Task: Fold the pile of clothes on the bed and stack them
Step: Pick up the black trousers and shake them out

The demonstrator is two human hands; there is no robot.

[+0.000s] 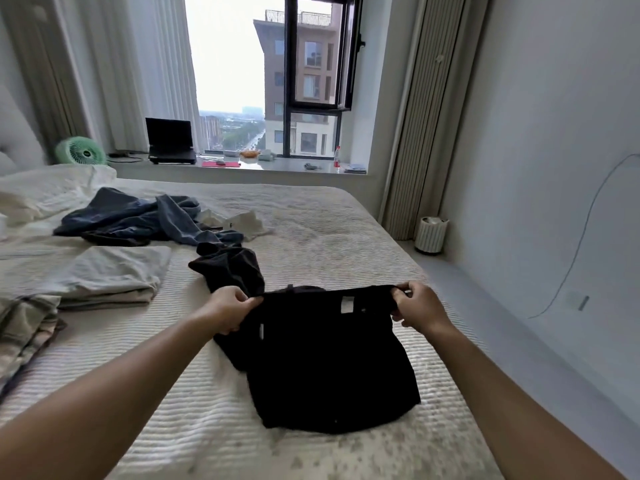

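Observation:
A black garment hangs in front of me over the bed, its lower part lying on the cover. My left hand pinches its top left edge and my right hand pinches its top right edge, stretching the edge between them. A white label shows near the top edge. Part of the garment trails back left as a dark bunch. Further back lie rumpled blue clothes and a small white piece. A folded pale garment sits at the left.
More folded pale fabric lies at the left edge of the bed. A window sill behind holds a laptop, a green fan and a bottle. A white bin stands on the floor at the right.

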